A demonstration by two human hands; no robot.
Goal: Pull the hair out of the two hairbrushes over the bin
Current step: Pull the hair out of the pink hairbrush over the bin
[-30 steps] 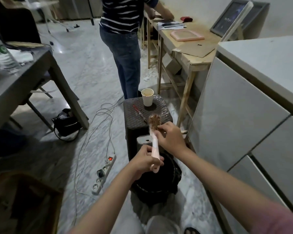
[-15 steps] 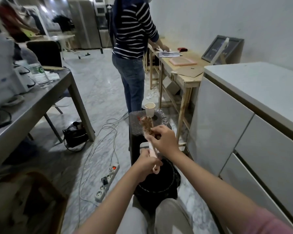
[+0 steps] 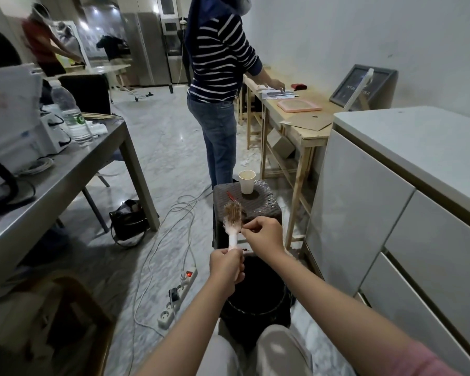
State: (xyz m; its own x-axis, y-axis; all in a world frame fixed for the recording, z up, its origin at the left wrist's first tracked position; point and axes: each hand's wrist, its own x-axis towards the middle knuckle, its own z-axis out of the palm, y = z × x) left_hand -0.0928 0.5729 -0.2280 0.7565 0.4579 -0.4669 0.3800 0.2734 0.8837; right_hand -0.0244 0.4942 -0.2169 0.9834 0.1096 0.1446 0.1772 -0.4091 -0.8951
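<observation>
Left hand (image 3: 225,267) closed around the handle of the hairbrush (image 3: 232,221). Right hand (image 3: 263,236) pinched shut just beside the bristles; hair between the fingertips too fine to confirm. Pinch near the bristle roots, pull outward, release over the bin (image 3: 255,313) below. Brush upright, head uppermost, long axis near vertical.
</observation>
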